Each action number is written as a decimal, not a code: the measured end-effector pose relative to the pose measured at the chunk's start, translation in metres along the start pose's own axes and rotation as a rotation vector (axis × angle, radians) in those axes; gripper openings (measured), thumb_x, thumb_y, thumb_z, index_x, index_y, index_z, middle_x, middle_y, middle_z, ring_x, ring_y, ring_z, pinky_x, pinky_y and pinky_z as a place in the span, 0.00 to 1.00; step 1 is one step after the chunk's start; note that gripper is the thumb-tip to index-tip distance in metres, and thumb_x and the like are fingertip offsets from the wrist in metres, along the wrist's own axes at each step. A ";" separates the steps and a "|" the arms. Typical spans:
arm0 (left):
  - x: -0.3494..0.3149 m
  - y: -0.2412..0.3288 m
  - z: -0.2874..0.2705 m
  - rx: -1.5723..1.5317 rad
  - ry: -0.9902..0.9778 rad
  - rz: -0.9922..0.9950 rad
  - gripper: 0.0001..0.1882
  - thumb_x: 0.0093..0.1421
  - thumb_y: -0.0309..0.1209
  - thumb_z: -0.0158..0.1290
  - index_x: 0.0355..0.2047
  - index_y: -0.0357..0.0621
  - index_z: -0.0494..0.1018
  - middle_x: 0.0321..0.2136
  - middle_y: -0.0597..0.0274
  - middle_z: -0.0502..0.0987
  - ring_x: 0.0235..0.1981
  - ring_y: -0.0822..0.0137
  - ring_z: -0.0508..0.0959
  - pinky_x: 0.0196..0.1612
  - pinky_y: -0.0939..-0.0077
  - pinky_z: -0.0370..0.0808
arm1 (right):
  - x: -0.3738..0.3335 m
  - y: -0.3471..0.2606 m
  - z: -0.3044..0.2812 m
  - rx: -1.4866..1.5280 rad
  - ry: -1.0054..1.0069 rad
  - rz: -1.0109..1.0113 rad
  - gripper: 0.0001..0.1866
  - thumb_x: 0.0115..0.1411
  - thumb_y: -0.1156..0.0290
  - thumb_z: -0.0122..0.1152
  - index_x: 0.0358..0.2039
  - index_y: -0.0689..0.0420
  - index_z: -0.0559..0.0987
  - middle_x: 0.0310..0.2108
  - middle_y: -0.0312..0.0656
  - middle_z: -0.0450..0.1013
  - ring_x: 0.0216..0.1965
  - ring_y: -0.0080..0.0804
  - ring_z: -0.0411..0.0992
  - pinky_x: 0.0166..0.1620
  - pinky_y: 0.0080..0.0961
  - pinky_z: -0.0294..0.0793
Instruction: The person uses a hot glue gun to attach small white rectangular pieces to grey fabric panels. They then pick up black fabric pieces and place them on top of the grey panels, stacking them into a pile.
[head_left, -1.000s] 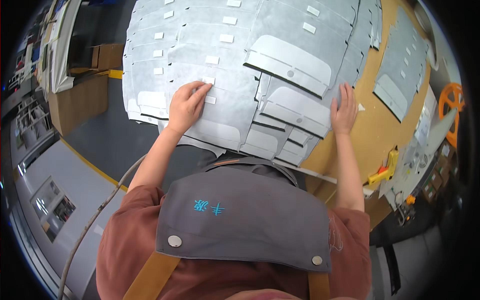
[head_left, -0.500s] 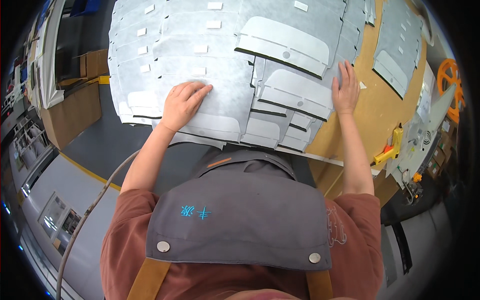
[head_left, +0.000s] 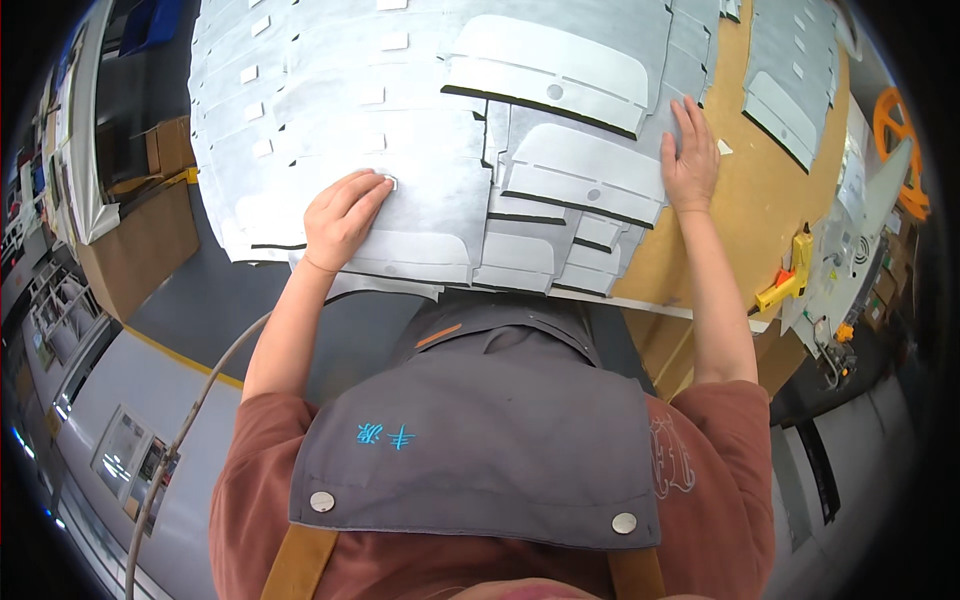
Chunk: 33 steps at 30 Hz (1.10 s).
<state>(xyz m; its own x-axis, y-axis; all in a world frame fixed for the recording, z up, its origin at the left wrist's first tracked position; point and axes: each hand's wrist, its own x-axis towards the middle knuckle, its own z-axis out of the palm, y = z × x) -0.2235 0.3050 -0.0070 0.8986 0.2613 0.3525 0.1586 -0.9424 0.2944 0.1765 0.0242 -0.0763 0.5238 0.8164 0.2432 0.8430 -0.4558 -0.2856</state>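
The sheet (head_left: 435, 207) was mottled pale grey and lay flat, with a whiter, dark-edged panel (head_left: 425, 250), rounded at its corners, along its near end. A small white tab (head_left: 391, 183), partly covered, sat on the sheet. More oblong tabs (head_left: 372, 142) ran in a line beyond the sheet. To the sheet's right, other sheets (head_left: 590, 165) lay overlapped in steps, whiter panels and black edges exposed.

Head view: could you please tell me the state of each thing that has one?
Grey sheets: spread out, mostly overlapping
Left hand: grip bent, fingertips at a small white patch
Right hand: grip open, fingers extended
Tan tabletop: partly covered
Yellow glue gun: lying down, power unclear
Grey apron: worn
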 end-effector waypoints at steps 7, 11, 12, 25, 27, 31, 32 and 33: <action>0.019 0.002 -0.011 0.034 -0.060 -0.132 0.18 0.52 0.25 0.63 0.45 0.50 0.79 0.39 0.65 0.78 0.40 0.64 0.78 0.41 0.70 0.75 | 0.000 -0.003 -0.002 -0.012 -0.005 0.034 0.24 0.62 0.63 0.55 0.60 0.45 0.72 0.63 0.35 0.66 0.61 0.40 0.66 0.59 0.37 0.67; 0.045 -0.005 -0.005 0.109 -0.162 -0.197 0.20 0.56 0.26 0.61 0.50 0.52 0.78 0.41 0.67 0.77 0.41 0.63 0.76 0.42 0.69 0.73 | -0.002 -0.003 -0.002 -0.018 -0.008 0.043 0.24 0.62 0.63 0.54 0.60 0.45 0.72 0.63 0.35 0.66 0.61 0.39 0.66 0.60 0.37 0.67; 0.045 -0.007 -0.004 0.117 -0.128 -0.176 0.18 0.55 0.25 0.61 0.48 0.52 0.79 0.40 0.68 0.78 0.40 0.64 0.77 0.41 0.70 0.74 | -0.002 -0.001 -0.002 -0.024 -0.009 0.051 0.24 0.62 0.63 0.54 0.60 0.45 0.72 0.63 0.35 0.66 0.61 0.39 0.66 0.60 0.37 0.67; 0.035 -0.019 0.004 0.115 0.053 -0.042 0.12 0.50 0.22 0.65 0.36 0.47 0.80 0.35 0.67 0.81 0.33 0.67 0.82 0.33 0.78 0.78 | -0.002 -0.002 -0.003 0.001 0.001 0.049 0.24 0.63 0.64 0.55 0.60 0.46 0.72 0.64 0.35 0.65 0.61 0.40 0.66 0.60 0.38 0.67; 0.037 -0.020 0.005 0.118 0.041 -0.040 0.12 0.52 0.22 0.64 0.37 0.47 0.80 0.35 0.66 0.81 0.33 0.66 0.81 0.34 0.77 0.78 | -0.001 0.000 -0.003 0.006 0.004 0.047 0.24 0.63 0.64 0.55 0.60 0.46 0.71 0.64 0.36 0.65 0.61 0.40 0.66 0.60 0.38 0.67; 0.053 -0.015 -0.002 0.109 -0.012 -0.148 0.13 0.55 0.23 0.61 0.42 0.48 0.80 0.39 0.65 0.80 0.36 0.64 0.79 0.38 0.74 0.77 | -0.001 -0.001 -0.004 0.015 -0.006 0.053 0.24 0.63 0.65 0.55 0.60 0.47 0.71 0.64 0.36 0.65 0.61 0.40 0.66 0.60 0.38 0.66; 0.066 -0.010 -0.003 0.143 -0.022 -0.212 0.14 0.56 0.24 0.61 0.44 0.48 0.80 0.39 0.65 0.80 0.37 0.64 0.79 0.39 0.73 0.76 | 0.000 -0.002 -0.005 0.015 0.000 0.046 0.24 0.63 0.65 0.55 0.60 0.47 0.71 0.64 0.36 0.65 0.61 0.40 0.66 0.60 0.38 0.66; 0.076 -0.009 -0.003 0.176 -0.033 -0.276 0.15 0.56 0.24 0.60 0.45 0.49 0.80 0.40 0.65 0.79 0.38 0.63 0.78 0.40 0.72 0.76 | 0.000 -0.003 -0.005 0.015 0.005 0.041 0.24 0.63 0.65 0.55 0.60 0.47 0.71 0.64 0.36 0.65 0.61 0.41 0.66 0.60 0.37 0.66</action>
<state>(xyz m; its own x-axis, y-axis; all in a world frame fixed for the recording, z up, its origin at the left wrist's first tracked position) -0.1578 0.3336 0.0199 0.8241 0.5077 0.2511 0.4635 -0.8593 0.2162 0.1742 0.0237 -0.0706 0.5587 0.7952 0.2355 0.8188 -0.4837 -0.3092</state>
